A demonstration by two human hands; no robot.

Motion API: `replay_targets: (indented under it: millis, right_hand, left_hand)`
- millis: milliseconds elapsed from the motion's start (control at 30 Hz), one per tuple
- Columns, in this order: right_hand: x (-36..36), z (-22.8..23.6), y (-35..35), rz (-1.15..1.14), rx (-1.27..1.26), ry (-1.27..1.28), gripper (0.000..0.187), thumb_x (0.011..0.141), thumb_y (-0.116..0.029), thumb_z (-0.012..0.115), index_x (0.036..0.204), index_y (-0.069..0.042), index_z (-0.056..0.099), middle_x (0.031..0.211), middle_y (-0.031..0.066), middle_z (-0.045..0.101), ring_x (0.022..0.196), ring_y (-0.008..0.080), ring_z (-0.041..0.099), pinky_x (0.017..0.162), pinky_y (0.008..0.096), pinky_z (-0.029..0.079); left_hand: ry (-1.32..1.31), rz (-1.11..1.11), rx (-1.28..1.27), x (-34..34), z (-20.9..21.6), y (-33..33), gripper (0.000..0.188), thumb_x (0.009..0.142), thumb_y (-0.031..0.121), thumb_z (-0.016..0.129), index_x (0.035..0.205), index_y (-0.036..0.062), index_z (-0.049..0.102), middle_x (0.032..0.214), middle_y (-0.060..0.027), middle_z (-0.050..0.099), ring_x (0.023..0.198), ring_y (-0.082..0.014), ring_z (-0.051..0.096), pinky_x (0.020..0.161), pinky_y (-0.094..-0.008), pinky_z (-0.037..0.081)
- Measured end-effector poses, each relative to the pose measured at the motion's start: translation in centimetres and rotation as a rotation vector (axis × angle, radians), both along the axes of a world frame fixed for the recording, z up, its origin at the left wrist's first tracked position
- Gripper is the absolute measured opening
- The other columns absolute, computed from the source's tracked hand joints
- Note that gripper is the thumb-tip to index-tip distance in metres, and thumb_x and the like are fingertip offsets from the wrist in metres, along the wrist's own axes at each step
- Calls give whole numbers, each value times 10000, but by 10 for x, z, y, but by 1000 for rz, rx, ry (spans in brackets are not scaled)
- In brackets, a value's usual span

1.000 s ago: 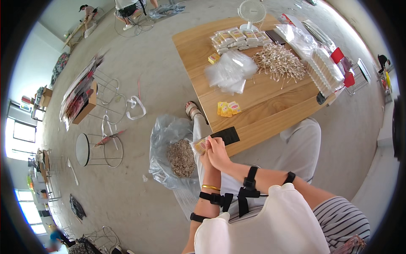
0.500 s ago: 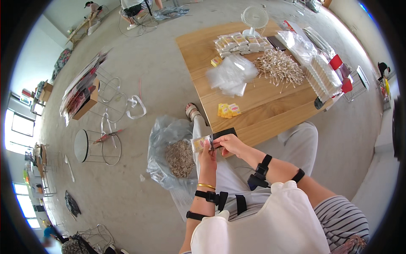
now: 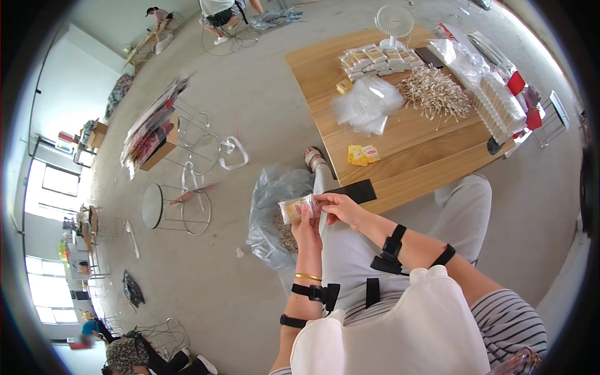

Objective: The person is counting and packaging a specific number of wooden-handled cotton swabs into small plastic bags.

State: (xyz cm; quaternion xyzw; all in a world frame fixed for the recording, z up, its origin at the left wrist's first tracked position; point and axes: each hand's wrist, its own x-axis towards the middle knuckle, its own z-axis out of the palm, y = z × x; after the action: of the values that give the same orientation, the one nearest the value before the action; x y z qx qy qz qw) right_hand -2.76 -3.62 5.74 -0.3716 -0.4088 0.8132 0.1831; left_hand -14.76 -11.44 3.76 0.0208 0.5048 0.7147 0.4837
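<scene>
Small clear packet (image 3: 295, 208) pinched between left hand (image 3: 305, 226) and right hand (image 3: 340, 209) grips.

A big wooden table (image 3: 400, 156) stands on the grey floor. On it lie a heap of thin pale sticks (image 3: 434, 94), a pile of clear plastic bags (image 3: 365, 103), rows of small packed bundles (image 3: 369, 59) and a few little yellow packets (image 3: 362, 154). A small white fan (image 3: 394, 24) stands at the far edge. A flat black thing (image 3: 352, 191) sits on the near edge. Beside the table is a crinkly clear bag (image 3: 275, 212) on the floor with more sticks inside. A round wire stool (image 3: 175, 209) stands well apart.
</scene>
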Motion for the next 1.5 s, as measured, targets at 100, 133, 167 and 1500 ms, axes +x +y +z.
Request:
replay_targets:
  millis: [100, 133, 167, 1500]
  right_hand:
    - [-7, 31, -8, -19, 4, 73, 379, 1004, -76, 522, 1377, -47, 577, 980, 11, 644, 709, 72, 568, 676, 235, 510]
    - [-8, 42, -10, -48, -1, 106, 373, 1008, -81, 525, 1376, -45, 577, 963, 6, 639, 717, 69, 565, 687, 233, 505]
    - [-8, 50, -11, -78, -4, 138, 368, 1012, -87, 529, 1374, -44, 578, 946, 1, 633, 726, 66, 561, 699, 232, 501]
    - [159, 161, -16, -423, 1188, 63, 58, 932, -97, 693, 978, -68, 671, 881, -10, 542, 790, 89, 479, 720, 242, 404]
  left_hand:
    - [32, 12, 35, 0, 23, -6, 366, 971, 230, 693, 1248, 30, 564, 1145, -77, 673, 1005, -163, 691, 884, -287, 576]
    - [19, 10, 77, -1, 27, -6, 366, 969, 231, 695, 1248, 34, 567, 1140, -77, 670, 1000, -155, 684, 872, -290, 579]
    - [29, 5, 84, 0, 33, -6, 366, 969, 231, 695, 1248, 34, 567, 1140, -77, 670, 1000, -155, 684, 872, -290, 579]
    - [787, -848, 244, 86, 185, 13, 367, 939, 98, 719, 1257, -36, 595, 1160, -100, 688, 1033, -158, 668, 908, -311, 552]
